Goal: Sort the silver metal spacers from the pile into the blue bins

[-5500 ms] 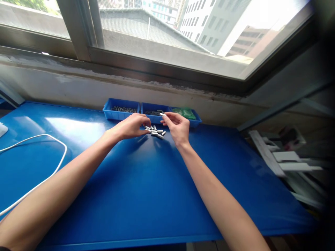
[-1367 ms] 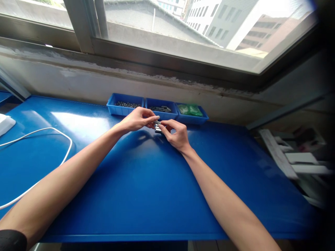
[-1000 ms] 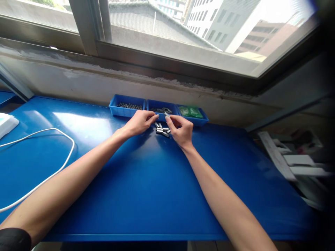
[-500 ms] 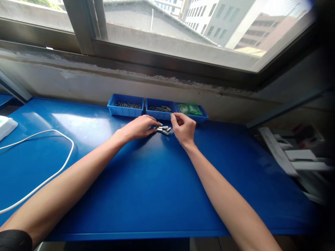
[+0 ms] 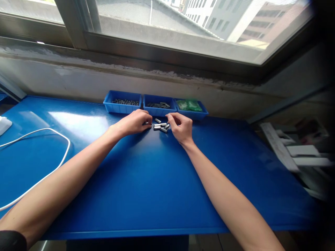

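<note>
On the blue table lie several short silver metal pieces in a loose cluster between my two hands. My left hand is just left of them, its fingers curled, and a small metal piece glints between thumb and fingers. Close on the right side of the cluster, my right hand has its thumb and forefinger pinched together. Whatever is in that pinch is too small or hidden to make out. Behind the hands, the middle blue bin contains more metal pieces of a similar shape.
A left blue bin contains many small dark metal parts. Green and clear plastic bags lie in the right blue bin. A white cable loops across the table's left side. The window wall rises behind the bins.
My left hand has drawn left from the cluster and its fingers are curled more tightly. More of the metal pieces show. My right hand remains pinched beside them, and the view has shifted slightly.
</note>
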Demonstrator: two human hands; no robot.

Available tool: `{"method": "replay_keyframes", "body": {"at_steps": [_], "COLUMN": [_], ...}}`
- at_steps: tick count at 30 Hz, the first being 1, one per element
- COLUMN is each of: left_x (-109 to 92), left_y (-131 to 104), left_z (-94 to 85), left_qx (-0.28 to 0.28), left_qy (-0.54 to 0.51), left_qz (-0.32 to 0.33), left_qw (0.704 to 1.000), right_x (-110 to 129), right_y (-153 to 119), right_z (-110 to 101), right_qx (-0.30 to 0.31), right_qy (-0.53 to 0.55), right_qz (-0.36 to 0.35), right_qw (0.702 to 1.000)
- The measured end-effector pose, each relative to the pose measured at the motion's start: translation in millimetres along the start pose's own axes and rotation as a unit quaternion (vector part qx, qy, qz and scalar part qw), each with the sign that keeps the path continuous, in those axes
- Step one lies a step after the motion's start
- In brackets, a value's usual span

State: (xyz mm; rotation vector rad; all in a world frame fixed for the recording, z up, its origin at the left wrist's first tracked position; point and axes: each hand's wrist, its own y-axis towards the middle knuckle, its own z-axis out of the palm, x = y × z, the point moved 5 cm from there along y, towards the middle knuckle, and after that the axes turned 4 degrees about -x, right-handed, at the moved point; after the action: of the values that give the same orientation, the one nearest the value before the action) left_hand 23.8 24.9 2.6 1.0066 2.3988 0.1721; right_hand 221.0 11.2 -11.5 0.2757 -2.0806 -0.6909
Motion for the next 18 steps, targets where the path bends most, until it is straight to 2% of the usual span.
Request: {"method": "replay_keyframes", "body": {"at_steps": [4,8,12,18], "left_x": [1.7,2.2,4.3,1.0], "left_y": [-0.4,-1.9,-2.5,-2.0], "left_z": [-2.0,-7.5,-7.7,-2.2], "left_qx": [0.002,-0.043,-0.065,-0.060], "left_qy": [-0.023,-0.129,-0.291,-0.466], "left_qz": [-0.032,-0.076,-0.134,-0.163], "left_qw": [0.999,0.988,0.945,0.868], "right_x": [0.7,3.1,7.2,9.1], "right_y": [-0.1,-0.6,-2.8,-5.0], "right_z": [0.0,-0.2,3.4,6.1], "right_qx": [0.009,0.015,0.044,0.062], "right_qy": [0.006,0.014,-0.002,-0.020], "right_qz": [-0.001,-0.011,-0.048,-0.078], "right_qw": [1.000,1.000,0.998,0.995]}}
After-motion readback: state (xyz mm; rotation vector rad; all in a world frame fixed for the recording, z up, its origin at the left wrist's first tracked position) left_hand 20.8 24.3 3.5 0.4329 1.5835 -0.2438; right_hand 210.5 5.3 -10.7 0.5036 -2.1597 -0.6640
